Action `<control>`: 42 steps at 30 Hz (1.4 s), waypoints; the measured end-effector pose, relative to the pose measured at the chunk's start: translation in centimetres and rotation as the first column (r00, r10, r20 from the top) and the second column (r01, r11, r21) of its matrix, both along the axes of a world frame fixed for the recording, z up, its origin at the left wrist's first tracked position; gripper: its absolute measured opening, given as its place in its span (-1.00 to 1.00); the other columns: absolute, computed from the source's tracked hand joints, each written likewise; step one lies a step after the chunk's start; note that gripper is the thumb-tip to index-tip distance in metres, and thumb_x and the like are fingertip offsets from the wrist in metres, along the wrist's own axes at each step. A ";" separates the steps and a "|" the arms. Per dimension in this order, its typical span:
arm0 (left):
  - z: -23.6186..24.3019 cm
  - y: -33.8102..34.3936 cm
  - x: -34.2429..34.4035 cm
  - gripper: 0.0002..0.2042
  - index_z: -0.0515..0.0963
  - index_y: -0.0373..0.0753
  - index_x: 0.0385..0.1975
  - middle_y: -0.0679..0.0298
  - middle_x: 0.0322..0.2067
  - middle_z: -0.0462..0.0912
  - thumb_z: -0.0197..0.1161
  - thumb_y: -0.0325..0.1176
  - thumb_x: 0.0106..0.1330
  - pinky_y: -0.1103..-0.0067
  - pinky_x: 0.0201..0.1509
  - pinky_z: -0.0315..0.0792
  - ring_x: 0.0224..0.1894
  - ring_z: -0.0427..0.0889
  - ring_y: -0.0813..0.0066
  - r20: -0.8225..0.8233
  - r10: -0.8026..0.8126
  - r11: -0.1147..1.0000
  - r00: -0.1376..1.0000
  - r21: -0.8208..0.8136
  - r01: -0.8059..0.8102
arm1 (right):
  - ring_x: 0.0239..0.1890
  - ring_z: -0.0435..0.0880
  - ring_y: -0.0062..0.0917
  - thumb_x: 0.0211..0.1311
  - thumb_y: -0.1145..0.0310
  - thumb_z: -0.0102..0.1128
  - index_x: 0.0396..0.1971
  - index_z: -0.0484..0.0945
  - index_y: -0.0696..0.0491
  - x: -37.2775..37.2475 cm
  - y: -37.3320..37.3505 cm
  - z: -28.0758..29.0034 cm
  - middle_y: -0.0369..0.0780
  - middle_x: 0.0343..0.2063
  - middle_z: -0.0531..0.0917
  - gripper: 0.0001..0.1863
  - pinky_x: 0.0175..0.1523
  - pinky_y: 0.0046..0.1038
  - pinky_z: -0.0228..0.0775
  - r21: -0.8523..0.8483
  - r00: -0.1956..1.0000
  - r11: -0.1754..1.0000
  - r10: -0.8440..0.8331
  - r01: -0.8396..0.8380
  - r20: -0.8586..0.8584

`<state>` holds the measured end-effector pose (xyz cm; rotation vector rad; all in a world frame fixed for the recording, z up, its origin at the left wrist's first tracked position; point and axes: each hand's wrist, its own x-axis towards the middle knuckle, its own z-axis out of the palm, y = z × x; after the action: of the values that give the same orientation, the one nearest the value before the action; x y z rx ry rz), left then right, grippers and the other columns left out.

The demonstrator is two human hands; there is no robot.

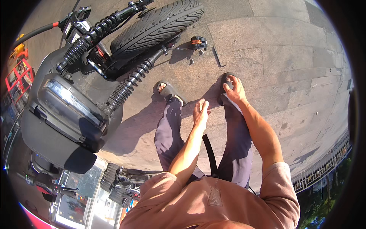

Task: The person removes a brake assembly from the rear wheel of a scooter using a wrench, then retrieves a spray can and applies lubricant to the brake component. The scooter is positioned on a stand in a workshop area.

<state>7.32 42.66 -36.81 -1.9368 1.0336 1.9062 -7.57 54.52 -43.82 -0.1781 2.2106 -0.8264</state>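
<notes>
My left hand (201,113) hovers between my knees with its fingers stretched out and nothing visible in it. My right hand (235,91) is by my right shin, above the sandal, its fingers curved but apart and holding nothing that I can see. Ahead on the paving lies a black brake caliper (199,44) with orange parts. Small metal bolts (191,61) are near it, and an L-shaped hex key (217,56) lies just to its right. Neither hand touches these things.
A scooter stands at the left, showing its treaded rear tyre (158,28), two black coil shock absorbers (129,84) and dark tail (63,126). A red rack (21,78) is farther left. Lower left are a glass case (74,192) and dark grips. A metal fence (320,168) borders the right.
</notes>
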 end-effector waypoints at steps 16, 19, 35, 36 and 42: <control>29.4 -2.8 30.5 -0.71 0.45 -0.31 -0.22 0.32 -0.34 0.51 0.25 -0.26 0.17 0.64 -0.40 0.35 -0.42 0.45 0.60 -0.146 0.174 0.928 0.974 -0.307 -0.211 | -0.32 0.60 -0.20 -0.11 0.27 0.27 -0.64 0.53 0.12 19.3 -10.1 32.4 -0.06 -0.51 0.60 -0.78 -0.16 -0.24 0.44 -0.092 0.535 0.529 0.843 -0.844 -0.059; 29.8 -3.1 42.1 -0.37 0.25 -0.30 0.21 0.17 -0.06 0.52 0.29 -0.22 0.15 0.51 -0.25 0.46 -0.16 0.55 0.45 -0.167 0.448 0.857 0.878 -0.200 -0.475 | -0.23 0.63 -0.18 -0.04 0.22 0.22 -0.48 0.62 0.10 28.9 -15.6 34.0 -0.03 -0.41 0.64 -0.76 -0.10 -0.25 0.46 -0.039 0.334 0.336 0.941 -0.941 0.053; 34.7 -23.3 87.9 -0.62 0.43 -0.29 0.01 0.25 -0.23 0.55 0.13 -0.27 0.23 0.53 -0.29 0.45 -0.29 0.57 0.40 -0.225 0.947 0.200 0.229 -0.145 -0.969 | -0.17 0.64 -0.43 0.16 0.17 0.18 -0.15 0.59 0.08 78.7 -51.5 39.2 -0.13 -0.22 0.66 -0.65 -0.05 -0.43 0.44 -0.310 0.371 0.377 0.925 -0.873 0.079; 33.8 -24.3 89.9 -0.60 0.43 -0.29 0.02 0.24 -0.20 0.54 0.15 -0.23 0.22 0.48 -0.26 0.46 -0.27 0.57 0.37 -0.165 0.954 0.231 0.252 -0.136 -0.963 | -0.17 0.64 -0.44 0.16 0.17 0.17 -0.16 0.59 0.08 81.2 -54.8 38.3 -0.13 -0.22 0.66 -0.66 -0.05 -0.43 0.44 -0.314 0.412 0.423 0.905 -0.850 0.104; 34.9 -28.6 104.6 -0.84 0.43 -0.28 -0.47 0.25 -0.60 0.40 0.15 -0.31 0.19 0.52 -0.64 0.29 -0.64 0.43 0.39 0.201 0.969 -0.122 -0.143 -0.114 -0.986 | -0.24 0.60 -0.57 0.21 0.15 0.12 -0.19 0.61 0.10 98.5 -76.7 39.8 -0.20 -0.32 0.68 -0.66 -0.10 -0.45 0.41 -0.233 0.393 0.402 0.915 -0.885 0.087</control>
<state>111.96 14.09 -1.88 -3.1328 -1.2396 1.8612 90.96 -22.21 -3.97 -1.2245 1.4528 -0.3180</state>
